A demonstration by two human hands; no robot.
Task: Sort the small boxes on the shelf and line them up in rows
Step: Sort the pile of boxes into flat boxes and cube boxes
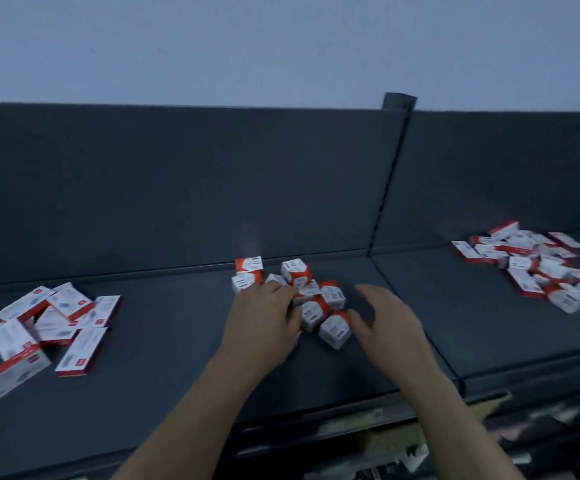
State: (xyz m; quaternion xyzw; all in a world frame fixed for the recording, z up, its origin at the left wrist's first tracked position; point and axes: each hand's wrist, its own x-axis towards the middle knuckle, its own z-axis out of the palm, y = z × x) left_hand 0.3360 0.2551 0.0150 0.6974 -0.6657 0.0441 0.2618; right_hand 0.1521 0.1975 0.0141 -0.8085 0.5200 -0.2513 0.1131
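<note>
**Desk:** Where are the boxes lying?

**Photographer:** The small cube boxes [307,299], red and white, are lying in a loose heap at the middle of the dark grey shelf [164,341], close to its back panel [177,185]. Some are standing square and others are tipping on their edges. Two at the rear left are sitting one atop the other.

**Desk:** And the hands?

**Photographer:** Both are reaching in from below on bare forearms. The left hand [264,317] is lying palm-down over the heap's left side, fingers bending over the boxes and touching them. Whether it is gripping one, I cannot tell. The right hand [389,323] is hovering just right of the heap, fingers spread wide and relaxed, holding nothing. Its thumb is lying just beside the nearest box [333,330].

**Desk:** Anything around them?

**Photographer:** A jumble of longer flat boxes [39,330] is lying well apart at the shelf's left end. A second jumble [531,265] is lying on the neighbouring section to the right, past an upright post [397,100]. A pale wall [281,46] is showing above. Blur is softening the print on every box.
</note>
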